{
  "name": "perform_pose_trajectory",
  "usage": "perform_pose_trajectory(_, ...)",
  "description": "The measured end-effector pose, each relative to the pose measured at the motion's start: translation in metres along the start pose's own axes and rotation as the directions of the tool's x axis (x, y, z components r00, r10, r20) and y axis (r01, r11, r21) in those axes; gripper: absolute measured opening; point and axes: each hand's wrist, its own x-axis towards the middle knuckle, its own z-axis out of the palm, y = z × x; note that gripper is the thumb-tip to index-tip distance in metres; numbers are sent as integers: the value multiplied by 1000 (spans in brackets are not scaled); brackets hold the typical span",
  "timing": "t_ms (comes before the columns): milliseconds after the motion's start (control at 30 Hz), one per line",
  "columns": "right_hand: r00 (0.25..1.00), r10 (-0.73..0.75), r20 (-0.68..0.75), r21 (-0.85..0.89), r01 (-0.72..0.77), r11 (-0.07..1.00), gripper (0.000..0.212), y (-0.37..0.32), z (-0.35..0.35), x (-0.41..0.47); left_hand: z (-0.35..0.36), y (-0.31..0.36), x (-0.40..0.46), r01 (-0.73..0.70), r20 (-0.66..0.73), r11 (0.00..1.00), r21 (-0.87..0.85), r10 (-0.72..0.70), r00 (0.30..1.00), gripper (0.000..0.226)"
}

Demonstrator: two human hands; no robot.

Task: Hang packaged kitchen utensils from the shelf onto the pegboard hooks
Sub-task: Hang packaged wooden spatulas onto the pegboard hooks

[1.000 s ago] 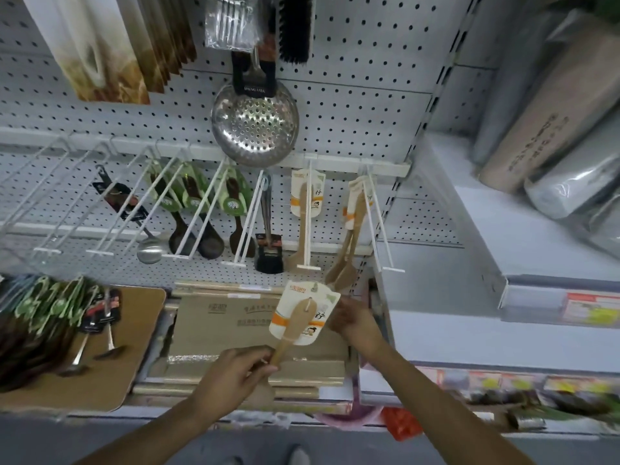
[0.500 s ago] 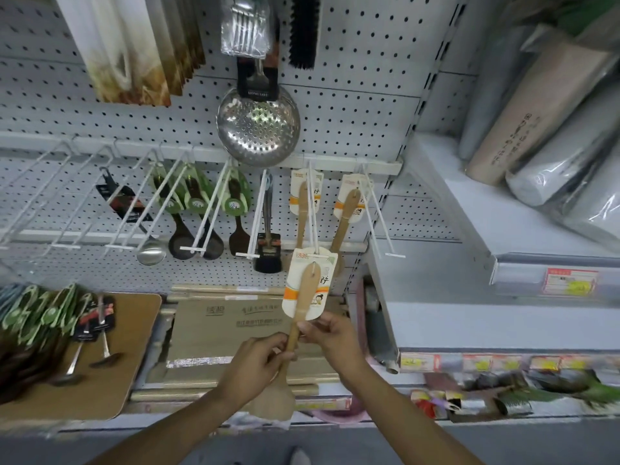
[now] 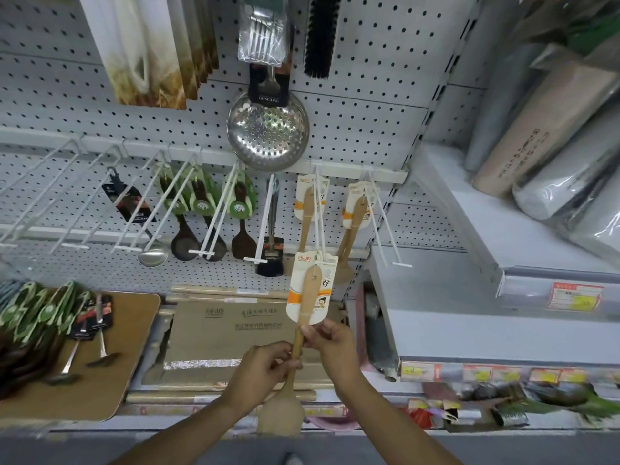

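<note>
White pegboard (image 3: pixel 369 105) behind. Both hands pinched wooden spatula (image 3: pixel 295 350) handle: left hand (image 3: pixel 260 374) lower, right hand (image 3: pixel 330 344) higher. Spatula's card (image 3: pixel 310 286) at hook (image 3: pixel 320 226) tip.

Both hands hold a wooden spatula (image 3: pixel 303 317) upright by its handle, blade down. The left hand (image 3: pixel 260 369) pinches the handle lower, the right hand (image 3: pixel 330 340) just below the spatula's white and orange card. The top of the card sits at the tip of a white hook (image 3: pixel 320 223) on the pegboard (image 3: pixel 369 95), where another carded spatula (image 3: pixel 308 203) hangs at the back. More hang on the next hook (image 3: pixel 389 226) to the right. A steel skimmer (image 3: pixel 268 132) hangs above. Green-carded utensils (image 3: pixel 40 310) lie on the shelf (image 3: pixel 84 380) at left.
</note>
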Motion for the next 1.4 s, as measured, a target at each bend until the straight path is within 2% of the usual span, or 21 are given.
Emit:
perform_pose_trajectory(167, 1000, -10, -8, 15, 10, 1000, 7, -10, 5, 14, -1, -13, 2, 96, -1, 995, -6, -96, 995, 12)
perform_pose_trajectory(300, 1000, -6, 10, -45, 7, 999, 9, -19, 7, 33, -4, -15, 15, 144, 5, 989, 39, -144, 990, 19)
perform_pose_trajectory(500, 1000, -22, -19, -109, 19, 994, 16, -37, 9, 71, -9, -6, 54, 150, -44, 979, 138, -145, 988, 50)
perform_pose_trajectory(600, 999, -23, -29, -134, 19, 991, 21, -46, 8, 91, -13, 5, 74, 152, -26, 971, 184, -150, 988, 50)
perform_pose_trajectory(700, 999, -41, -32, -150, 36, 988, 27, -53, 6, 111, -17, 14, 92, 173, -23, 957, 235, -172, 985, 36)
perform_pose_trajectory(800, 998, -36, -44, -152, 29, 988, 29, -55, 4, 129, -16, 18, 108, 199, -33, 953, 228, -196, 980, 31)
perform_pose_trajectory(900, 999, 27, -47, -249, -38, 968, 13, -60, 2, 145, -17, 27, 120, 194, -53, 951, 243, -186, 981, 11)
perform_pose_trajectory(1067, 997, 51, -51, -440, -68, 895, 17, -63, -2, 171, -15, 32, 132, 204, -106, 956, 209, -185, 977, 9)
perform_pose_trajectory(1200, 1000, 29, -8, -357, -30, 934, 29, -72, -2, 173, -11, 31, 138, 213, -123, 951, 222, -190, 974, 11)
perform_pose_trajectory(1267, 996, 78, -36, -387, -86, 918, 25, -70, -2, 174, -12, 30, 141, 213, -128, 959, 188, -191, 973, 21)
perform_pose_trajectory(1333, 998, 47, -44, -422, -61, 905, 14, -63, -6, 178, -14, 30, 142, 202, -156, 970, 138, -180, 971, 24)
perform_pose_trajectory(1367, 999, 22, -27, -426, -31, 904, 21, -58, -10, 178, -17, 32, 139, 196, -201, 974, 109, -172, 965, 19)
perform_pose_trajectory(1400, 1000, 6, -10, -452, -10, 892, 28, -47, -16, 182, -20, 28, 138, 209, -244, 975, 80, -184, 952, 28)
